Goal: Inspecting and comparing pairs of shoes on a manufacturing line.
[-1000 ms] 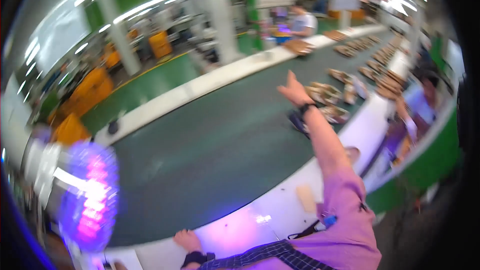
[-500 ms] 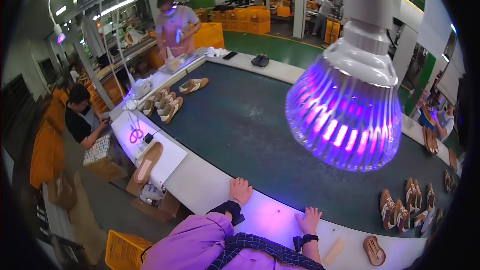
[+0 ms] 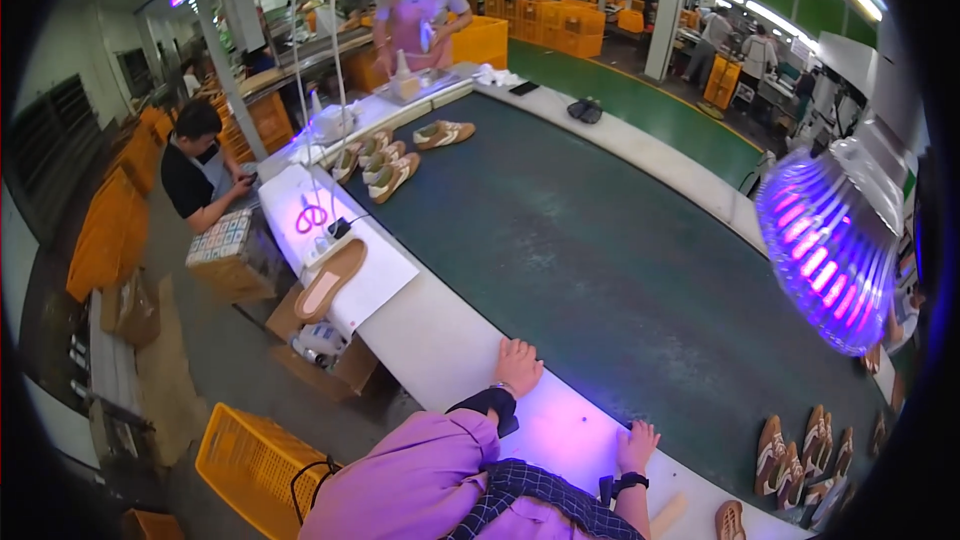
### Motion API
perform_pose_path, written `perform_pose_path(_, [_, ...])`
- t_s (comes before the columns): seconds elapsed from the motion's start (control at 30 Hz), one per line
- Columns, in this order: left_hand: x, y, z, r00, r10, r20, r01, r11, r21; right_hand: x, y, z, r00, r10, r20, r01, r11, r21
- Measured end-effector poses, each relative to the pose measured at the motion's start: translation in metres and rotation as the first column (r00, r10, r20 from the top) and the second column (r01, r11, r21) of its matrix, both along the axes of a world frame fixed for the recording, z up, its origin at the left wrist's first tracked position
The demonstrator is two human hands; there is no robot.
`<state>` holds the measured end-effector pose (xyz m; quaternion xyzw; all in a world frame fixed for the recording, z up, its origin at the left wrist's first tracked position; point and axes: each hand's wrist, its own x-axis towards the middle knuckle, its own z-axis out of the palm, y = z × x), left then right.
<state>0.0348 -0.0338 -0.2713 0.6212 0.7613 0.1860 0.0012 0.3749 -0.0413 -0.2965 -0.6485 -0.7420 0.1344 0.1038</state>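
Observation:
My left hand lies palm down on the white table ledge, its fingertips reaching the edge of the dark green conveyor belt. Farther right along the same ledge, my right hand rests with fingers stretched toward the belt. Neither hand holds anything. Close to the right hand are a pale tan strip and a brown shoe sole. Brown-and-white sneakers stand in a group on the belt at right. Several more sneakers sit at the belt's far left.
A glowing purple lamp hangs at right. On the left ledge lie a tan sole, white paper and pink-handled scissors. A yellow crate stands at lower left. One co-worker sits at left; another stands at the far end.
The view has turned right and down, so the lamp sits farther right and lower, and the far sneakers appear farther right. Both hands stay on the ledge; the right fingers look less spread.

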Motion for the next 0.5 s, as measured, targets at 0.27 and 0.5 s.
perform_pose_path(0.27, [-0.004,-0.005,0.001,0.998,0.004,0.055,-0.002,0.999,-0.043,0.0,0.002,-0.005,0.998,0.012,0.056,-0.012,1.0,-0.003])
perform_pose_path(0.5, [-0.005,-0.006,0.008,0.998,-0.058,0.013,0.06,0.979,-0.193,-0.005,-0.003,-0.007,0.999,-0.004,0.032,0.002,0.997,0.073])
